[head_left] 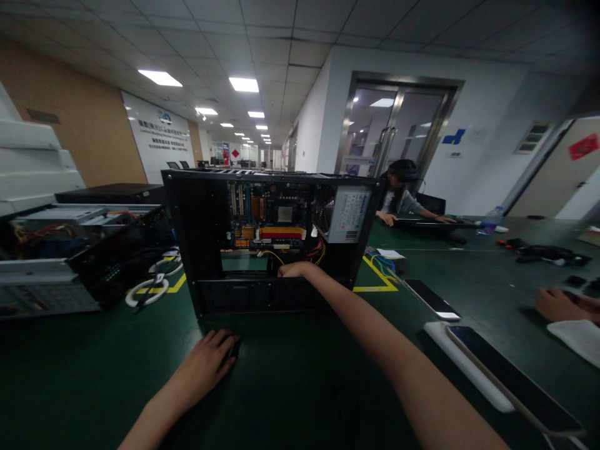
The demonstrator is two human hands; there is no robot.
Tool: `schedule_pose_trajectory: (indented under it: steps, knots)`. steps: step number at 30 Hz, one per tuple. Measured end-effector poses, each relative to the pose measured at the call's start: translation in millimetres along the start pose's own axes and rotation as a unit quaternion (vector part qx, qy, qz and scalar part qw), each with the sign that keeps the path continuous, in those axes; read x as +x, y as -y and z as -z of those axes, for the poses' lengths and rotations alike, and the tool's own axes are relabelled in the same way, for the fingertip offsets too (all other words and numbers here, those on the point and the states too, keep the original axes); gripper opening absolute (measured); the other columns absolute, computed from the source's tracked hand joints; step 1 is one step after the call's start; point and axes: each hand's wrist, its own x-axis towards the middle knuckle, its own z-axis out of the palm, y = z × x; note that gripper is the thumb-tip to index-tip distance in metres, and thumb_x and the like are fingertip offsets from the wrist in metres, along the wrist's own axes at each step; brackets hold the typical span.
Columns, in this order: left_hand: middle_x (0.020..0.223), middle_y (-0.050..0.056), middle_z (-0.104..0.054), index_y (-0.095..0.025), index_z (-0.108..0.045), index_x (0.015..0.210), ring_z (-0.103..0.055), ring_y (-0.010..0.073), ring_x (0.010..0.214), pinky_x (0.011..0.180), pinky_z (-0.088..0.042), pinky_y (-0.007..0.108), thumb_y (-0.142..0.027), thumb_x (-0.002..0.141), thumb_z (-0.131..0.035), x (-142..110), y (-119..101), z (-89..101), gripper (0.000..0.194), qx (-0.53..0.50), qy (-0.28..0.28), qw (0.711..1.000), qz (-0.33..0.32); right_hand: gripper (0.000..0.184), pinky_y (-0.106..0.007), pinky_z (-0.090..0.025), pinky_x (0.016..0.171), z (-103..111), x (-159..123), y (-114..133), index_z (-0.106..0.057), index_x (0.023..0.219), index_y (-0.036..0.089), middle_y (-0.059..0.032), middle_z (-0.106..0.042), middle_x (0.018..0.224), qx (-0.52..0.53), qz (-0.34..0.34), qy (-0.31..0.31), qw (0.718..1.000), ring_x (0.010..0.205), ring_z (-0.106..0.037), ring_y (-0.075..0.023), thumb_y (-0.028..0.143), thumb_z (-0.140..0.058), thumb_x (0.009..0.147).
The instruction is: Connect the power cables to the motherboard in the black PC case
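An open black computer case (234, 297) stands upright in front of me on the green table. Inside it are a motherboard (248, 206) with orange and yellow slots, and a power supply (349, 212) at the upper right. My right hand (293, 270) reaches into the lower part of the case, below the motherboard and close to the yellow and red cables (321, 253). Its fingers are curled together, and what they hold is hidden. On the table before the case lies my left hand (210, 356), its fingers bent over a small black object (233, 350), mostly covered.
Another opened case (84, 250) lies at the left, near a white coiled cable (147, 292). Phones (431, 299) and a white slab-like box (469, 362) lie at the right. A co-worker (403, 194) sits behind; another person's hands (560, 304) show at the right edge.
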Motion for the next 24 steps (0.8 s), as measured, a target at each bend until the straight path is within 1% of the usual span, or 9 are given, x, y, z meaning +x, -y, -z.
schedule_pose_trajectory:
  steps: [4,10,14,16,19,22,24]
  knots:
    - [0.12,0.006,-0.047,-0.024,-0.045,0.119,-0.044,0.0249,0.109,0.092,-0.034,0.041,-0.036,0.081,-0.036,0.1,0.5,0.0,0.041,-0.002,0.007,1.0,0.009,0.005,-0.02,-0.041,0.054,-1.3,5.6,-2.9,-0.061,0.063,0.013,0.0007,-0.057,0.057,0.001,0.023,-0.02,1.0,0.049,-0.051,-0.0098,0.016,-0.057,0.062]
    - [0.122,0.006,-0.045,-0.023,-0.044,0.12,-0.042,0.0258,0.111,0.093,-0.032,0.042,-0.036,0.082,-0.035,0.8,1.3,-0.6,0.041,-0.002,0.015,1.0,0.012,0.009,-0.02,-0.039,0.049,-2.0,-0.1,5.3,-0.059,0.067,0.014,0.0004,-0.057,0.06,0.016,0.044,-0.091,0.995,0.052,-0.051,-0.0109,0.022,-0.058,0.064]
    - [0.122,0.006,-0.045,-0.023,-0.044,0.12,-0.042,0.0258,0.112,0.094,-0.032,0.042,-0.037,0.082,-0.035,1.1,0.5,0.1,0.042,0.007,0.022,1.0,0.014,0.009,-0.018,-0.038,0.045,-2.7,-6.6,14.7,-0.055,0.063,0.013,0.0017,-0.052,0.052,0.027,0.039,-0.149,0.988,0.047,-0.048,-0.0091,0.022,-0.058,0.066]
    - [0.121,0.007,-0.046,-0.022,-0.044,0.12,-0.042,0.0261,0.111,0.094,-0.033,0.042,-0.036,0.082,-0.034,1.5,0.5,-0.2,0.042,0.012,0.022,1.0,0.01,0.007,-0.017,-0.038,0.043,-3.0,-8.6,18.2,-0.054,0.067,0.014,0.0024,-0.051,0.049,0.069,0.044,-0.167,0.983,0.044,-0.047,-0.0081,0.019,-0.054,0.07]
    - [0.12,0.007,-0.047,-0.022,-0.045,0.119,-0.044,0.0262,0.109,0.092,-0.034,0.042,-0.036,0.082,-0.035,2.2,2.5,-2.4,0.041,0.012,0.013,1.0,0.004,0.006,-0.017,-0.039,0.039,-2.8,-10.5,21.5,-0.051,0.078,0.014,0.0036,-0.05,0.049,0.157,0.057,-0.181,0.969,0.04,-0.048,-0.008,0.016,-0.048,0.074]
    - [0.119,0.007,-0.047,-0.023,-0.045,0.118,-0.046,0.0248,0.107,0.091,-0.034,0.042,-0.035,0.082,-0.036,2.6,5.2,-5.0,0.039,-0.001,-0.006,1.0,-0.01,0.014,-0.016,-0.039,0.037,-0.6,-12.4,23.1,-0.047,0.087,0.015,0.0057,-0.05,0.05,0.228,0.081,-0.221,0.945,0.038,-0.047,-0.0067,0.012,-0.049,0.073]
    - [0.119,0.006,-0.048,-0.023,-0.045,0.118,-0.046,0.0241,0.107,0.091,-0.035,0.041,-0.035,0.082,-0.036,2.4,5.9,-5.3,0.039,-0.003,-0.006,1.0,-0.012,0.015,-0.014,-0.039,0.037,1.7,-14.2,24.1,-0.046,0.084,0.016,0.006,-0.05,0.053,0.272,0.099,-0.242,0.926,0.039,-0.047,-0.005,0.009,-0.051,0.072]
